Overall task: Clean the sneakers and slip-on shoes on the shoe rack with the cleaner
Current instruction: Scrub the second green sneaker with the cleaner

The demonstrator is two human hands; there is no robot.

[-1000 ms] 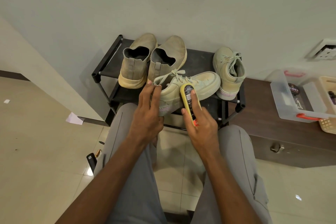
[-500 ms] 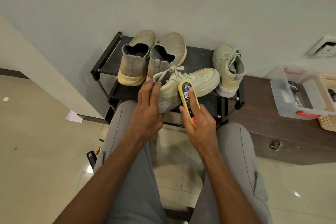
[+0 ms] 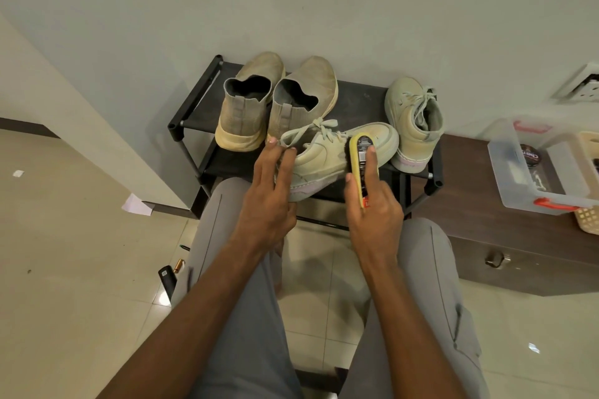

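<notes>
A: Sneaker (image 3: 327,155), pale green, lies on its side at the front edge of the shoe rack (image 3: 194,113), toe toward the right. Our left hand (image 3: 269,197) holds it at the heel end, fingers laid along the upper near the laces, thumb hidden beneath.

B: Noted. Our right hand (image 3: 372,210) grips the yellow brush (image 3: 364,168), forefinger stretched along its labelled back, thumb on its left edge. Bristles touch the sneaker's side, just behind the toe.

A: Second sneaker (image 3: 415,120) stands upright on the rack's right end, heel toward us, touching the toe of the one we hold.

B: Two beige slip-on shoes (image 3: 275,107) sit side by side on the rack's left half, heels toward us, toes at the wall. The right one's heel is just beside our left fingertips.

A: Our knees in grey trousers (image 3: 227,269) frame the rack from below.

B: Right of the rack, a low brown cabinet (image 3: 486,230) carries a clear plastic box (image 3: 525,178) with a red latch; a dark round tin shows inside. A cream basket (image 3: 588,220) touches the box.

A: Tiled floor (image 3: 64,269) on the left: scrap of paper, a small black object, contents unreadable.
</notes>
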